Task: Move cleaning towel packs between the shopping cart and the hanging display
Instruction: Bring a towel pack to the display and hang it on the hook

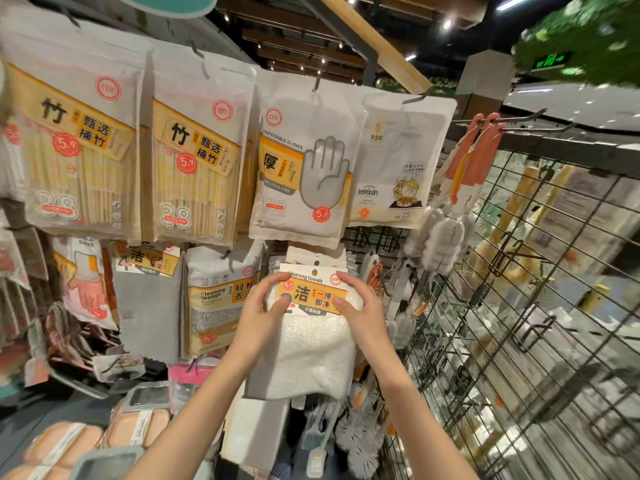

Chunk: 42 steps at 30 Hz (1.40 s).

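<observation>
Retail shop aisle, price-stickered packs of disposable gloves (301, 174) on hooks; wire display rack (519, 271)

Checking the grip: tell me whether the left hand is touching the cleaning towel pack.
Touching. The head view shows the left hand with thumb and fingers pinching the left edge of the cleaning towel pack's label card.
</observation>
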Available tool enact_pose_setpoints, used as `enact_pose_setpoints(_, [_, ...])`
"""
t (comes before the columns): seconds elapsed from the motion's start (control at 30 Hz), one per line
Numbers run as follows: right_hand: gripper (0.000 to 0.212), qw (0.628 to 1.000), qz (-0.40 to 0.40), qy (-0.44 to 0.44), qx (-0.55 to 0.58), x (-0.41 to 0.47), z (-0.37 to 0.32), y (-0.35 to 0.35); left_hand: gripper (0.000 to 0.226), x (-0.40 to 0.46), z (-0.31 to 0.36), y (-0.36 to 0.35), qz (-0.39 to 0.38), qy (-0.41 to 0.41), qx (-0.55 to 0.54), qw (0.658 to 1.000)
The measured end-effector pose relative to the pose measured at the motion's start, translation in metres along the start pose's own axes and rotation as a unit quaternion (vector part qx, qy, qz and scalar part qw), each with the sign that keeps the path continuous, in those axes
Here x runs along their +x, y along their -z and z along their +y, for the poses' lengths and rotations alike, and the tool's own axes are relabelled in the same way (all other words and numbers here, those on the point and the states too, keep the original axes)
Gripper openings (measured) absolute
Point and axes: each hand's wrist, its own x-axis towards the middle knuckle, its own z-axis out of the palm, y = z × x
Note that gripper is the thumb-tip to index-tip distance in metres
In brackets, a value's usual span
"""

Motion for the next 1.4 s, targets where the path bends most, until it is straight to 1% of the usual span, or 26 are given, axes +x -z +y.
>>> enact_pose_setpoints(0.2, [0.048,1.0,0.001,-0.001,-0.024,0.009,0.001,-0.002,0.044,0.015,-0.012,-0.002,-0.008,0.001,0.019,1.0])
enact_pose_setpoints(0.37, [0.04,1.0,0.015,-0.011,-0.015,0.007,0.009,0.002,0.039,0.015,-0.02,-0.009,-0.009,0.004,0.023,1.0])
enact_pose_setpoints(0.47, [0.04,0.999,0.018,-0.017,-0.039,0.011,0.013,0.0,0.038,0.019,-0.019,-0.01,0.002,0.003,0.055,0.998])
enact_pose_setpoints(0.53, [0.042,0.998,0.014,-0.019,-0.066,0.018,0.016,-0.002,0.043,0.025,-0.016,-0.011,-0.013,0.01,0.098,0.995])
enact_pose_setpoints(0.6, [0.05,0.995,0.006,-0.021,-0.102,0.026,0.019,-0.003,0.056,0.032,-0.016,-0.011,-0.045,0.016,0.133,0.99])
enact_pose_setpoints(0.67, [0.058,0.988,-0.007,-0.024,-0.151,0.032,0.024,-0.005,0.065,0.039,-0.018,-0.011,-0.062,0.023,0.157,0.985])
enact_pose_setpoints(0.77, [0.067,0.981,0.006,-0.021,-0.19,0.04,0.033,-0.008,0.071,0.046,-0.017,-0.012,-0.07,0.03,0.158,0.984])
enact_pose_setpoints(0.87, [0.07,0.976,-0.001,-0.032,-0.214,0.046,0.037,-0.01,0.073,0.05,-0.018,-0.014,-0.082,0.029,0.151,0.985])
enact_pose_setpoints(1.03, [0.069,0.975,-0.022,-0.05,-0.216,0.057,0.033,-0.004,0.074,0.061,-0.018,-0.015,-0.079,0.033,0.153,0.985])
enact_pose_setpoints(1.13, [0.069,0.975,-0.035,-0.047,-0.215,0.057,0.03,-0.001,0.073,0.062,-0.016,-0.017,-0.077,0.049,0.141,0.986])
enact_pose_setpoints(1.23, [0.07,0.971,-0.049,-0.04,-0.232,0.056,0.026,0.003,0.077,0.059,-0.015,-0.019,-0.079,0.059,0.15,0.984])
enact_pose_setpoints(1.3, [0.069,0.967,-0.064,-0.039,-0.244,0.054,0.023,0.006,0.081,0.057,-0.014,-0.021,-0.081,0.076,0.162,0.981])
enact_pose_setpoints(1.4, [0.068,0.974,-0.072,-0.039,-0.213,0.049,0.018,0.012,0.083,0.051,-0.009,-0.022,-0.08,0.106,0.182,0.974])
